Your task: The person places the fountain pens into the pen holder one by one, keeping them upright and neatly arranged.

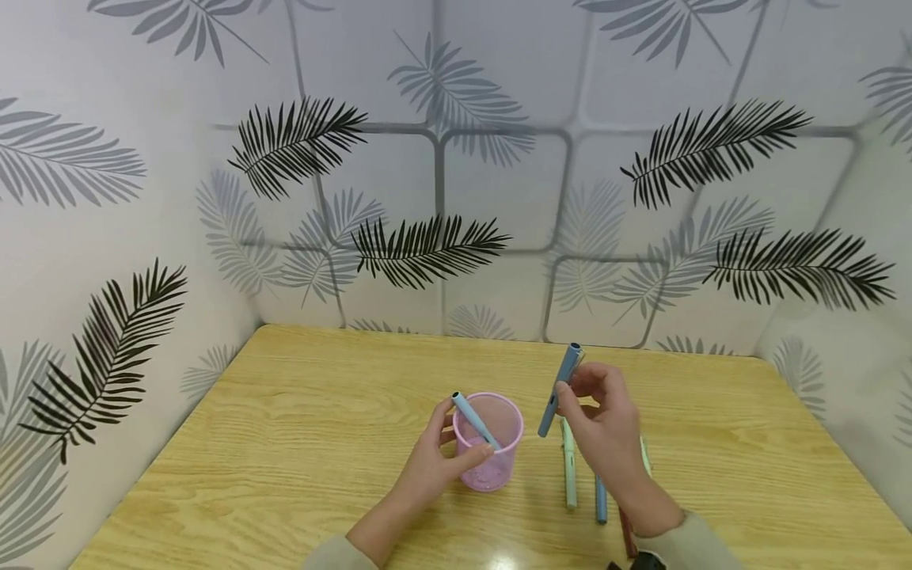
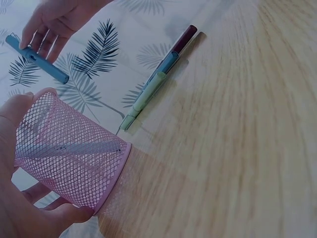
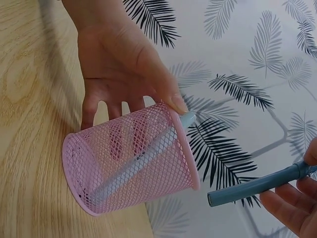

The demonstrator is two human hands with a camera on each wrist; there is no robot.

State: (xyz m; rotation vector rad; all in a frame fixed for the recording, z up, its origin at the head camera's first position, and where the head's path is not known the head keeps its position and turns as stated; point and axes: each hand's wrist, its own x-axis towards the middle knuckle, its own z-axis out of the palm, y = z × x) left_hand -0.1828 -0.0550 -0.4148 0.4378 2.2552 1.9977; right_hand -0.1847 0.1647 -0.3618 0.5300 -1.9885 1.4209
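My left hand (image 1: 431, 463) holds a pink mesh pen cup (image 1: 488, 476), thumb near its rim and fingers round the far side. The cup's base meets the wooden table in the left wrist view. Inside it leans a light blue pen (image 1: 476, 421), its top end just past the rim. To the right of the cup, above the table, my right hand (image 1: 609, 423) pinches a darker blue pen (image 1: 562, 378) between thumb and fingers. That pen is tilted, its lower end (image 3: 218, 197) apart from the cup's rim in the right wrist view.
On the wooden table (image 1: 321, 419), below and beside the right hand, lie a green pen (image 1: 570, 479), a blue pen (image 1: 602, 503) and a dark red pen (image 1: 627, 534). A light green one (image 1: 645, 455) is partly hidden by that hand. A leaf-patterned wall (image 1: 499, 190) stands behind the table.
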